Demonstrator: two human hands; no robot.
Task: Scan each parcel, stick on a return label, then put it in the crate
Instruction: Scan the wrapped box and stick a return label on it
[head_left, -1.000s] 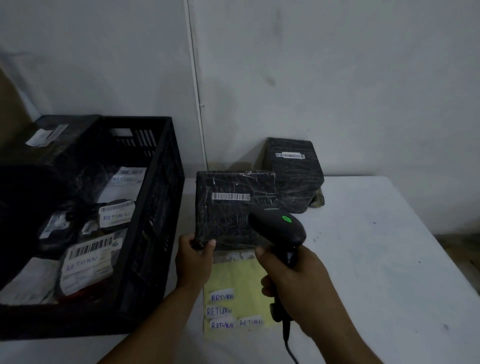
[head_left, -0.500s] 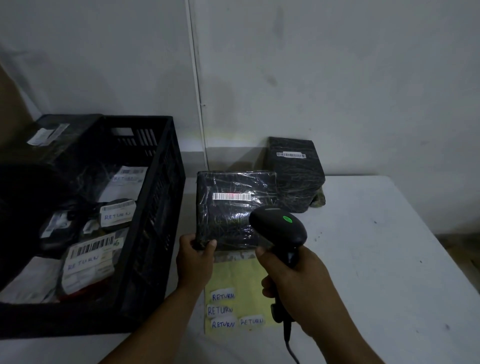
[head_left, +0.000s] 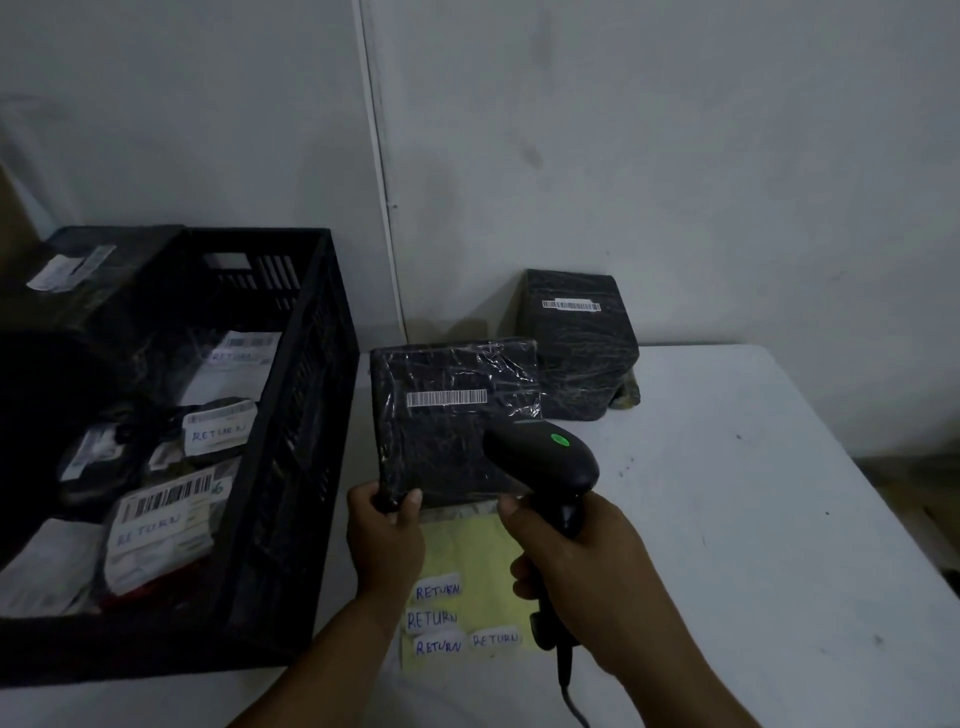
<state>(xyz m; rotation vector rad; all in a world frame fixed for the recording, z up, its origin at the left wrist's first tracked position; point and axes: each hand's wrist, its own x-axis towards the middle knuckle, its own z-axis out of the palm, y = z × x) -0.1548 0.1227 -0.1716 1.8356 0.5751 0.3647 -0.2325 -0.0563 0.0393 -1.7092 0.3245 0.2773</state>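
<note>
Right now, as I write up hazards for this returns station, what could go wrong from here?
1. The left hand pinches only a corner of the tilted parcel; its glossy wrap may slip.
2. Wrinkled film over the barcode could glare and spoil the scanner read.
3. The right hand hovers over the label sheet; the cable may drag it.

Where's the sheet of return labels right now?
Head view, bottom centre: the yellow label sheet lies on the table, between both hands, right of the crate.
</note>
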